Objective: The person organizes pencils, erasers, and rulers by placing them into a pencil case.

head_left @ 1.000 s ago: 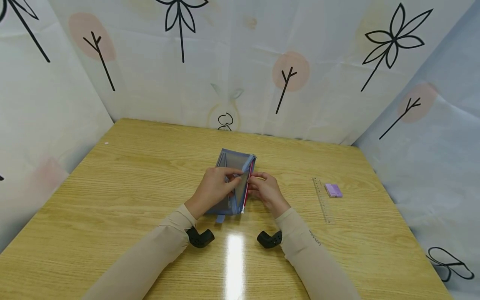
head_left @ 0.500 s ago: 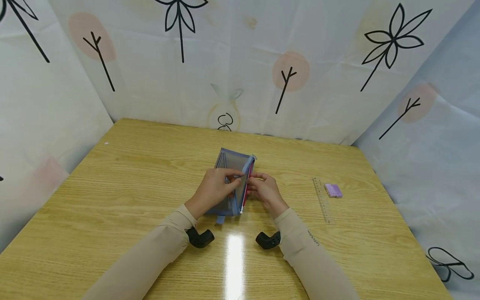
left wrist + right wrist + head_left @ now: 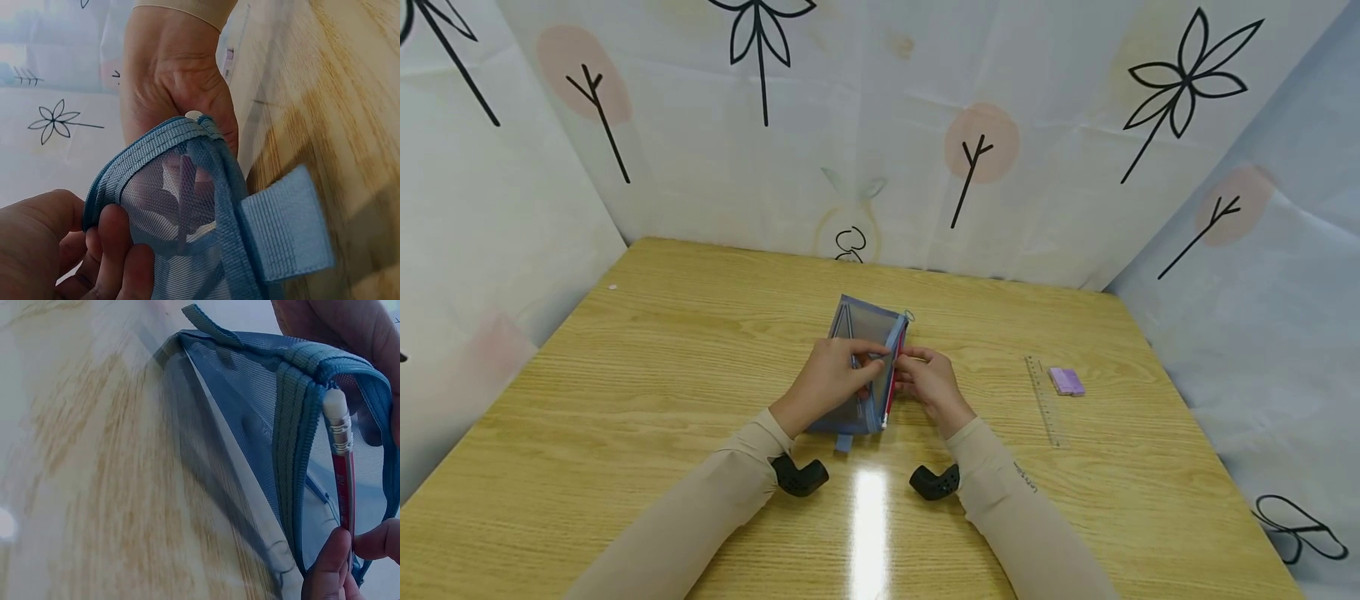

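A blue mesh zip pencil case (image 3: 867, 315) lies tilted in front of me at the middle of the table, its zip side gaping towards the right. My left hand (image 3: 827, 372) pinches the zip edge (image 3: 119, 165) between thumb and fingers, which holds the mouth apart. Between the thumb and fingers of my right hand (image 3: 931, 382) is a red pencil (image 3: 343, 478) with a white eraser end, lengthwise at the opening. Its eraser points towards me, close to the zip's near end. Through the mesh some thin dark-edged shapes show inside.
Right of the hands, a clear ruler (image 3: 1042, 402) lies on the wooden table (image 3: 715, 292), with a small purple block (image 3: 1067, 381) beside it. A white patterned curtain (image 3: 880, 133) stands behind the table and along both sides.
My right hand has drifted slightly left with the pencil, towards the case's opening. The case has tilted a little under my left hand, which keeps its pinch.
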A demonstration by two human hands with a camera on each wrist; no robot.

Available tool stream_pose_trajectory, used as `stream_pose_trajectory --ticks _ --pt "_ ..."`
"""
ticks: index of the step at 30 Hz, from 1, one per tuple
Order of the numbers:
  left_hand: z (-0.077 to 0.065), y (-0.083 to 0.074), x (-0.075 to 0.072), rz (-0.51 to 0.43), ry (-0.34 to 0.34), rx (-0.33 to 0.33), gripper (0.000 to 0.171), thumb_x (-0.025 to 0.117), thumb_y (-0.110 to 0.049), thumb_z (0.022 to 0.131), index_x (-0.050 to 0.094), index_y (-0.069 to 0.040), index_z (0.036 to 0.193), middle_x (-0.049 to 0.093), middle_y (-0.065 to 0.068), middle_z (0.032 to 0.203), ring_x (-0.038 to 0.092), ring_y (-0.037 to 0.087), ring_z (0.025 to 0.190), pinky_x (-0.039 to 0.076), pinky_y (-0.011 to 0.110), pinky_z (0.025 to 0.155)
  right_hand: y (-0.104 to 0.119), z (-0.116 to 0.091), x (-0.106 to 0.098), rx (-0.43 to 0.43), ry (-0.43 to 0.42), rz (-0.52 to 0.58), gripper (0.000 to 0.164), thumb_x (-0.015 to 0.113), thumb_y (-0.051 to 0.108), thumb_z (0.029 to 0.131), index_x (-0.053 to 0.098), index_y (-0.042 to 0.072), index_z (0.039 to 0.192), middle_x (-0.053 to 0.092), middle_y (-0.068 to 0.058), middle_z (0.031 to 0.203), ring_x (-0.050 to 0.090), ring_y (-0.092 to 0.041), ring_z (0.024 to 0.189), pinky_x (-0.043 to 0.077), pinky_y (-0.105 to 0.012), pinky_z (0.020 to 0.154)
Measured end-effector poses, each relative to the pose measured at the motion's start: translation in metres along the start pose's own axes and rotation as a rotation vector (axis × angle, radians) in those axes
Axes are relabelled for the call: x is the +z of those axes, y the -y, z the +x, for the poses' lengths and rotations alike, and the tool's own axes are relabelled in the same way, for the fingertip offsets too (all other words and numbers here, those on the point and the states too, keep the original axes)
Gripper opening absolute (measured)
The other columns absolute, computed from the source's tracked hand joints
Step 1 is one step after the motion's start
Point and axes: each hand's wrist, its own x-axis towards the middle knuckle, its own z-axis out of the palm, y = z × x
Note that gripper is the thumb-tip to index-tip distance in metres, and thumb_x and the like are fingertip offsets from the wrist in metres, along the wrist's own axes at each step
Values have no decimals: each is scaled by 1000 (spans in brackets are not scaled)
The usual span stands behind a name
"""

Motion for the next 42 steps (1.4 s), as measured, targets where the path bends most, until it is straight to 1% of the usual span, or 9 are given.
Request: stream_pose_trajectory --ticks 8,11,14,21,25,28,33,37,42 --pt "1 0 -1 -18 15 5 27 62 -16 97 71 -9 121 63 -2 55 64 13 47 50 29 45 -1 0 2 -15 -18 1 37 58 0 91 55 -10 127 65 -9 81 62 -11 64 53 -23 58" --pt "1 2 -2 -25 13 3 27 62 -17 97 72 -9 121 63 -3 55 64 13 48 49 29 44 -1 -1 3 -26 -21 -8 38 57 0 91 56 -9 128 65 -11 82 61 -12 64 53 -23 58" --pt "1 3 -3 -38 9 -5 26 62 -17 97 72 -10 121 64 -3 56 64 13 48 48 30 44 -1 -2 3 -30 -11 -7 38 56 0 92 57 -11 128 66 -13 87 61 -10 66 53 -22 59" --pt "1 3 -3 -35 23 -27 26 62 -17 98 71 -12 122 65 -3 59 64 10 49 47 28 45 0 -3 2 39 23 45 40 53 5 96 54 -10 134 64 -13 98 62 -10 71 53 -20 62" --pt "2 3 -2 -39 28 -38 26 62 -17 97 71 -13 122 65 -3 59 64 9 49 49 28 46 1 -4 2 58 42 91 42 51 4 96 51 -11 136 60 -16 107 60 -10 74 53 -20 63" --pt "2 2 -2 -52 29 -47 26 63 -16 97 71 -13 122 66 -2 60 64 10 49 51 28 47 2 -5 2 65 53 110 43 51 4 96 50 -11 136 59 -16 110 60 -11 75 53 -20 64" --pt "2 3 -2 -62 26 -47 26 63 -16 97 72 -12 122 67 0 66 64 10 50 51 28 47 1 -5 3 60 64 98 41 50 5 98 49 -11 136 62 -15 108 63 -11 75 55 -21 65" --pt "2 3 -1 -77 22 -53 26 63 -15 97 72 -13 121 68 1 70 65 11 51 55 29 51 0 -4 4 59 79 86 41 49 4 100 47 -13 137 63 -13 100 65 -12 76 56 -21 67" --pt "2 3 0 -80 16 -56 25 64 -15 96 72 -14 120 69 2 72 65 11 51 55 29 51 -3 -3 4 42 95 58 41 48 1 99 45 -15 137 62 -12 96 65 -12 75 57 -24 69"
